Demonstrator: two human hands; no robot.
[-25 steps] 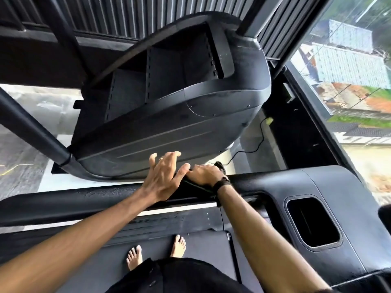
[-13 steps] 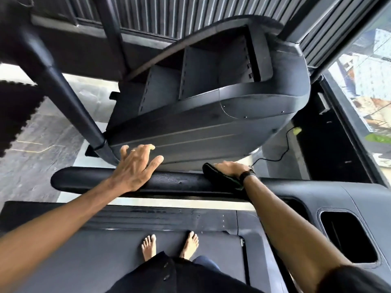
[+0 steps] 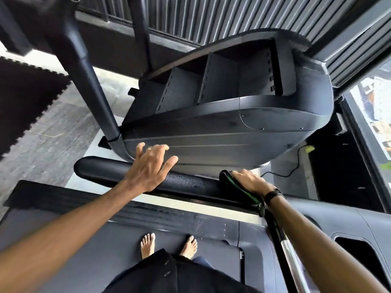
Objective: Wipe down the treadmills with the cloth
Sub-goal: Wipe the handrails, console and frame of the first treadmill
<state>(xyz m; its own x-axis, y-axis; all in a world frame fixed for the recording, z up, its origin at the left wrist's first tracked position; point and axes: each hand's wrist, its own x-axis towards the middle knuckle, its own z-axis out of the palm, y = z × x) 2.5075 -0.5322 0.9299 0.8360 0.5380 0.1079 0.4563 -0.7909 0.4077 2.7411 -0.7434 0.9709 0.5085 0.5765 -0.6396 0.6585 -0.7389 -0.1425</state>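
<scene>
I stand barefoot on a black treadmill whose padded handlebar [image 3: 101, 172] runs across the view in front of me. My left hand [image 3: 151, 168] rests on that bar with its fingers spread and straight. Further right, my right hand [image 3: 248, 181] presses a dark cloth with a green edge [image 3: 239, 190] down onto the same bar. A wet, beaded patch [image 3: 186, 179] shows on the bar between the two hands. The treadmill's motor hood [image 3: 222, 132] bulges out beyond the bar.
A black upright post [image 3: 88, 81] rises at the left. A chrome rod [image 3: 293, 261] slants down at the lower right beside a cup-holder recess [image 3: 359, 248]. A cable [image 3: 296, 166] trails on the floor at the right near a window. Dark floor mats [image 3: 27, 98] lie at the left.
My hands have moved apart along the handlebar: the left slid leftward, the right with the cloth stayed to the right. The view has swung left, showing the bar's end.
</scene>
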